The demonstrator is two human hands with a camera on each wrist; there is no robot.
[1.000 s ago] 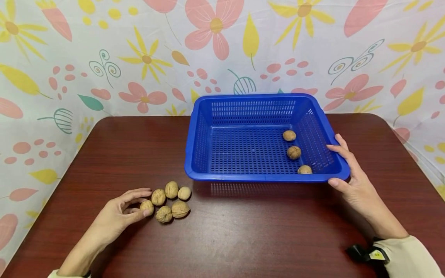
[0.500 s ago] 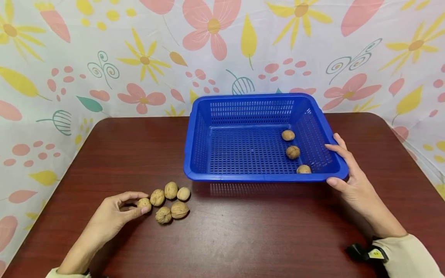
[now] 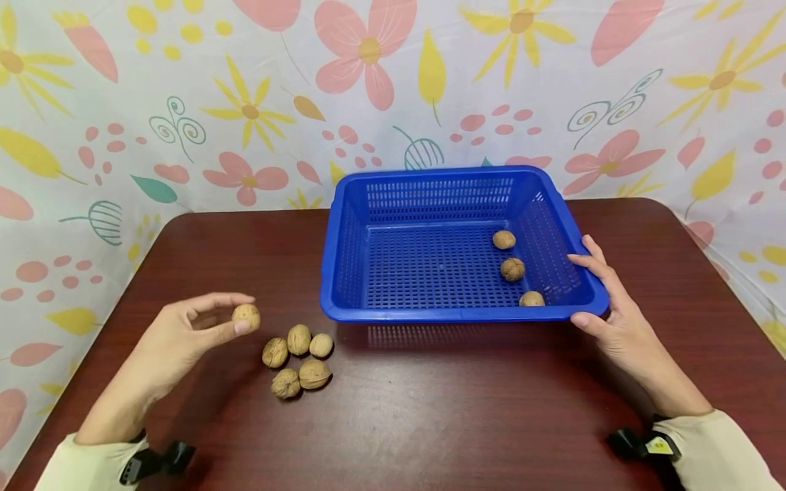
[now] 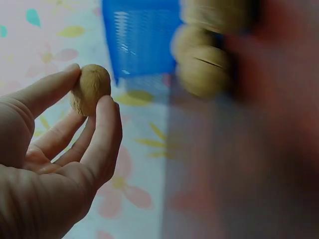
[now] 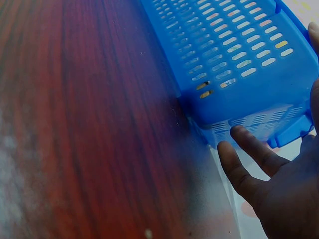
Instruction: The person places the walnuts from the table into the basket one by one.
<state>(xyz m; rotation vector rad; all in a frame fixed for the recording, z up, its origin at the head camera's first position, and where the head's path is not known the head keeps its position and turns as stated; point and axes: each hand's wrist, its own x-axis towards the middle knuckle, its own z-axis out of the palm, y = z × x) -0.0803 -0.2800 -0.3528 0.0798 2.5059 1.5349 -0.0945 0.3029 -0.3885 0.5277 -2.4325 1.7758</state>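
Between thumb and fingertips my left hand (image 3: 175,334) pinches a walnut (image 3: 246,318), raised above the table. The same walnut (image 4: 90,89) shows at the fingertips in the left wrist view. Several more walnuts (image 3: 314,374) lie in a loose cluster just right of and below that hand. My right hand (image 3: 623,327) grips the blue plastic basket (image 3: 430,314) at its right front corner, thumb on the front rim and fingers over the right side. Inside the basket, 3 walnuts (image 3: 512,269) lie along its right side.
The basket stands toward the back of the dark red-brown wooden table (image 3: 417,423). Behind the table hangs a white cloth (image 3: 381,129) with a flower and leaf print. Each wrist wears a black strap.
My left hand has lifted its walnut up from beside the cluster. My right hand stays at the basket corner. The whole head view has shifted slightly.
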